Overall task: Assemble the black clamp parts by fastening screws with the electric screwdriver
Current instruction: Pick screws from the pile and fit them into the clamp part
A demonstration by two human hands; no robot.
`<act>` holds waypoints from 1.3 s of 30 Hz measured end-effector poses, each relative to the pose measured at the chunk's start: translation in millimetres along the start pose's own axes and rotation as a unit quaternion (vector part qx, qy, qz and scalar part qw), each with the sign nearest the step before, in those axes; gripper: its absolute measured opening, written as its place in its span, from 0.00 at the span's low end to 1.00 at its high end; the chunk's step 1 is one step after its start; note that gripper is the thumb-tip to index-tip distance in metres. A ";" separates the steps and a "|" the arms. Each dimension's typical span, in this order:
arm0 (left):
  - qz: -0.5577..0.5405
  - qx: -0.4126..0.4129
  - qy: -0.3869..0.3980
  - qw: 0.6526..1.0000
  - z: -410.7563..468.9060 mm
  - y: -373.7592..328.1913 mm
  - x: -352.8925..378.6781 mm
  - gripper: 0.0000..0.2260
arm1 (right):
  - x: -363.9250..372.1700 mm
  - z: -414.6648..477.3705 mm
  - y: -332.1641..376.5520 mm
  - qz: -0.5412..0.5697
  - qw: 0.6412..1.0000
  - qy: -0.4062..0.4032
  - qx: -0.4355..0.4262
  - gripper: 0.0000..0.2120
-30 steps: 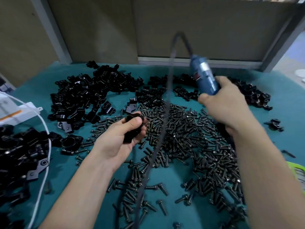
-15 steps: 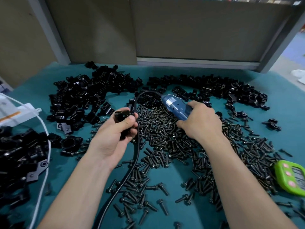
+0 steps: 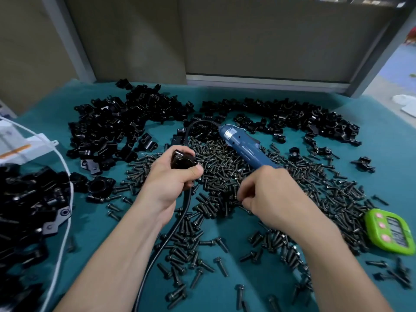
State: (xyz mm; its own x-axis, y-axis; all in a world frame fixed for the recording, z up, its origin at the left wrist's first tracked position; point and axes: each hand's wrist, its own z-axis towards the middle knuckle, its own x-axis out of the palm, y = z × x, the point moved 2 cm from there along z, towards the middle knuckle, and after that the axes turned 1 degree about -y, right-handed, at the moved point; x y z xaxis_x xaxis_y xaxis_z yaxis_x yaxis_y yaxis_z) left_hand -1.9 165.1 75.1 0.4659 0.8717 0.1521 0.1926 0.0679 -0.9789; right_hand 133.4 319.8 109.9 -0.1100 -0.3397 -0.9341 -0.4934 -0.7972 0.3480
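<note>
— Where is the piece the person is working on?
— In the left hand [image 3: 171,183], left of centre. The thumb and curled fingers grip a black clamp part [image 3: 182,159], held just above the left edge of the screw heap [image 3: 225,176].
— And the electric screwdriver [image 3: 244,148]?
— The blue tool lies slanted on the heap, just beyond the right hand [image 3: 270,194], which hides its near end. Its black cable [image 3: 186,212] loops at the far end and runs nearward between the two forearms.
— Is the right hand holding anything?
— Its fingers are curled, tips down among the screws. Whether they pinch one cannot be told.
— What else lies on the teal table [image 3: 391,140]?
— Loose clamp parts [image 3: 126,122] are heaped at the far left, with more in a far band and at the near left. A green timer [image 3: 389,233] sits at the right and a white cord [image 3: 72,199] on the left.
</note>
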 end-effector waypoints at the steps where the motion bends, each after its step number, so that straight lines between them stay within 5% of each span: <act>1: 0.016 0.006 0.002 1.000 -1.3 0.9 1.5 0.20 | 3.0 -3.4 -2.5 0.003 1.000 -0.004 0.005 0.09; 10: 0.032 0.031 -0.041 0.998 -2.8 13.7 5.9 0.14 | 9.8 -15.6 -2.2 -0.063 0.998 0.018 -0.006 0.07; 14: 0.059 0.036 -0.025 0.997 -3.5 13.5 6.7 0.14 | 10.5 -8.3 -9.7 0.092 0.995 -0.039 -0.001 0.08; 19: 0.150 0.089 -0.003 0.985 -4.5 12.5 9.4 0.16 | 21.2 -1.9 -4.9 0.399 0.913 -0.087 0.005 0.08; 26: 0.187 0.104 0.013 0.977 -5.2 15.8 14.7 0.17 | 32.9 7.8 0.6 0.622 0.781 -0.047 0.032 0.05; 31: 0.068 0.065 0.059 0.994 -9.3 15.7 20.4 0.14 | 38.0 12.5 -5.4 0.584 0.807 -0.069 0.053 0.08; 39: 0.067 0.049 0.068 0.994 -12.6 15.1 24.0 0.12 | 38.5 15.0 -3.7 0.641 0.761 -0.076 0.064 0.08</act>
State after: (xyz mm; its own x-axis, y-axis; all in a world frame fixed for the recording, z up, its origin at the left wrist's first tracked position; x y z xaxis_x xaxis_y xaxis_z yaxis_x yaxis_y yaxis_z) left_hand 23.1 180.9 65.6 0.5960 0.8025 0.0295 0.0379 0.0085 -0.9992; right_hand 118.1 317.1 71.5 -0.6660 -0.7275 0.1652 0.0244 0.2000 0.9795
